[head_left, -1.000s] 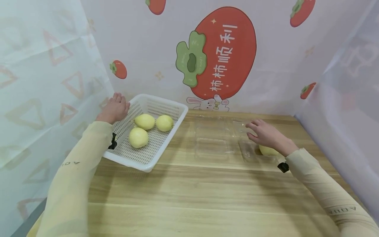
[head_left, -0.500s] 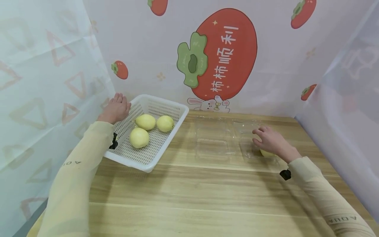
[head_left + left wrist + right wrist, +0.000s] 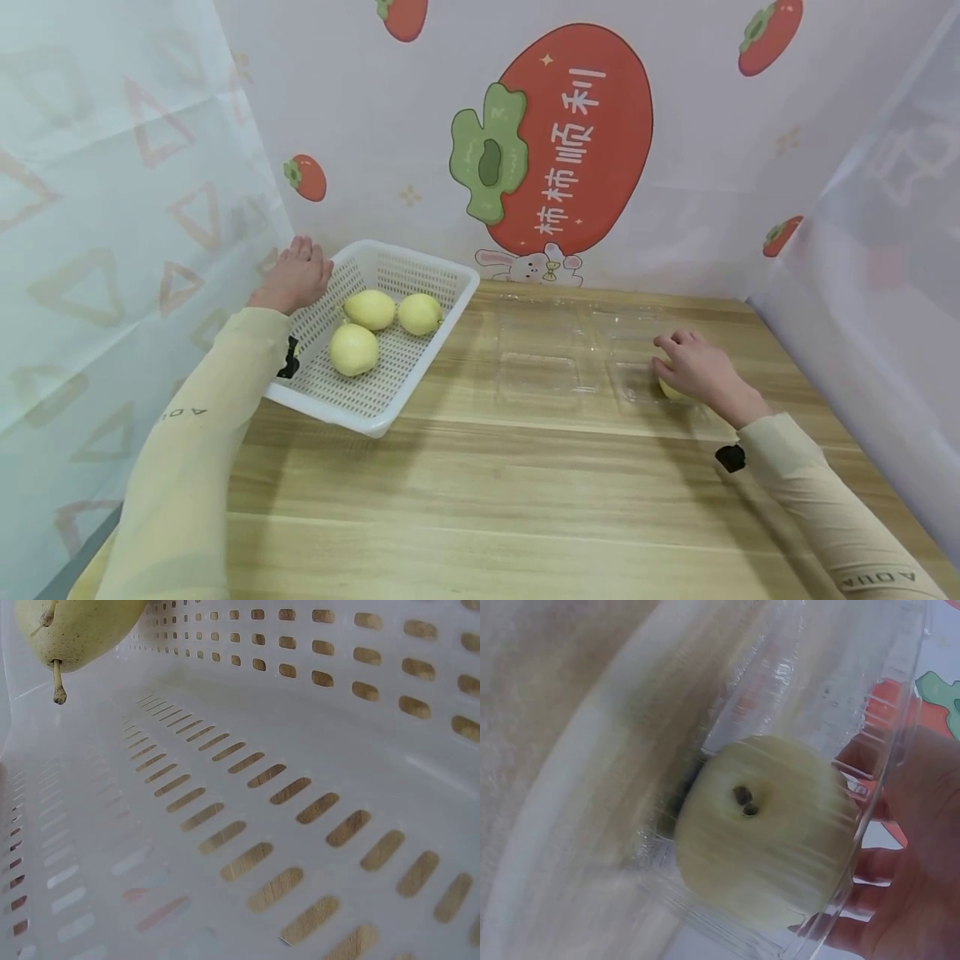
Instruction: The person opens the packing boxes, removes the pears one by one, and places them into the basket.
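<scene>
My right hand reaches down over a yellow-green pear at the right of the table. Its bent fingers grip the pear from above, and part of the fruit is hidden beneath the hand. The pear sits in a clear plastic tray, seen through its wall. At the left, my left hand rests at the left rim of a white perforated basket, fingers extended and holding nothing. Inside the basket lie three pears; the left wrist view shows one pear with its stem.
A clear plastic lid or tray half lies flat on the wooden table beside the tray, between basket and right hand. Printed sheets wall in the back and both sides.
My right hand has lowered and shifted right onto the pear, which it now covers more. The left hand and the pears in the basket stay as they were.
</scene>
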